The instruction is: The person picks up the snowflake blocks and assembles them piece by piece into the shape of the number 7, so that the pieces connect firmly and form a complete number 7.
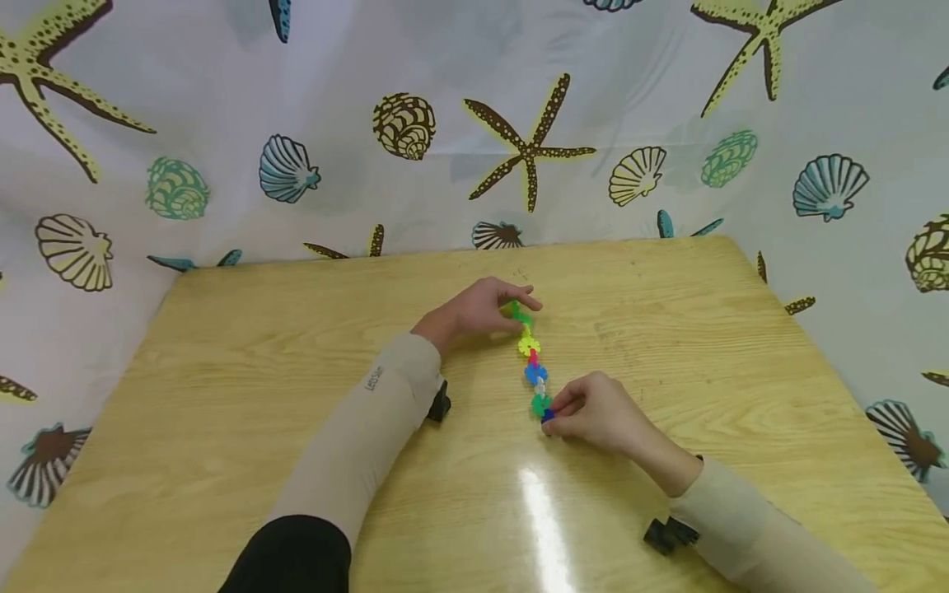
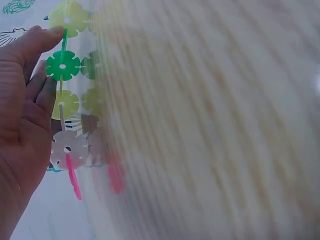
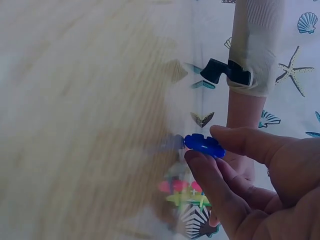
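A chain of flower-shaped plastic interlocking discs [image 1: 535, 375] in several colours runs front to back over the middle of the table. At its far part, my left hand [image 1: 482, 309] holds the chain with the thumb and fingers about a green disc [image 2: 62, 66]; the index finger stretches past it. Beyond those fingers, a white disc [image 2: 69, 149] and a pink disc [image 2: 73, 176] show in the left wrist view, hidden by the hand from the head view. With thumb and fingertips, my right hand [image 1: 604, 412] pinches a dark blue disc [image 3: 204, 145] at the chain's near end, beside a green disc [image 1: 541, 405].
The wooden table [image 1: 296, 329] stretches out on both sides of the hands. A white cloth [image 1: 445, 49] printed with shells and starfish hangs behind and beside it. A dark wrist mount [image 1: 439, 403] sits on the left sleeve and another mount [image 1: 670, 534] on the right.
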The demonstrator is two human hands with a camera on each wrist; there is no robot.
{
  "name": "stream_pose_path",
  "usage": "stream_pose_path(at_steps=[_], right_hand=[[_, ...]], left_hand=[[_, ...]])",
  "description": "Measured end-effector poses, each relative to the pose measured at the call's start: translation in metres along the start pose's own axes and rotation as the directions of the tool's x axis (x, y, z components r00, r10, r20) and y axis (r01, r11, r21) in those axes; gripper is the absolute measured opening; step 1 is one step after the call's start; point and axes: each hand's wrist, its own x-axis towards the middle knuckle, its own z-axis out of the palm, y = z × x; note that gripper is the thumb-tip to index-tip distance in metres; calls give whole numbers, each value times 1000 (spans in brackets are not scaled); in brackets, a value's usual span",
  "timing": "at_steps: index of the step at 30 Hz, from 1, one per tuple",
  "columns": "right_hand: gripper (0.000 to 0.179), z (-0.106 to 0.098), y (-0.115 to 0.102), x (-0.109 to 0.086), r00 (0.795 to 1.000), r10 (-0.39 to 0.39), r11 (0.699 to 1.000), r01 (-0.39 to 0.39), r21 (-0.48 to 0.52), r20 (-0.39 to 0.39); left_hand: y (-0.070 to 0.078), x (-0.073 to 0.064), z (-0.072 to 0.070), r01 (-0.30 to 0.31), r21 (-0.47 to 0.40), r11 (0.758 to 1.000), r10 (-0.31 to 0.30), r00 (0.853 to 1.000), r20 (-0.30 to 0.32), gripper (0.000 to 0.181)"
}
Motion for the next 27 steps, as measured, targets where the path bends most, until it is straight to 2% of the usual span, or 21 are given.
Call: stream_pose_path(at_steps=[3,6,12,17,19,20,22,24,25,26,27], right_hand=[[19,3,-1,1,1000,-16,1000,16,2,10],[19,6,-5,3,1000,-22,1000,22,-6,18],[17,6,-9,4,999,-39,999,40,-36,24],[17,-2,-10,4,997,-62,996,66,-63,51],[19,-10,-11,5,997,-71,993,74,-86,44],[21,-15,-13,5,996,-78,992,81,-100,37],[26,-29,-15,6,995,-101,986,103,-135,17],[32,-45,-17,7,990,-138,974,133,-182,-14],[36,-53,-17,7,986,-167,965,158,-209,-28],[39,-61,-17,8,979,-199,954,184,-238,-39],[43,-68,-15,9,971,-236,939,216,-266,-42]], left_hand=[[-3,0,2,11,-19,1000,-11,1000,-13,35],[-7,-3,2,14,-77,997,-16,999,-34,37],[-12,-10,2,-9,-214,977,-16,993,-113,35],[-6,-15,0,-35,-251,967,-5,987,-158,35],[0,-15,-1,-38,-242,970,-13,979,-205,35],[3,-15,-3,-31,-231,972,-25,971,-237,35],[10,-19,-7,20,-159,987,-66,955,-289,36],[18,-26,-13,106,-15,994,-105,948,-300,41],[22,-31,-17,159,77,984,-130,949,-288,45],[26,-36,-20,204,184,962,-150,951,-270,49],[30,-42,-22,239,293,926,-168,954,-248,54]])
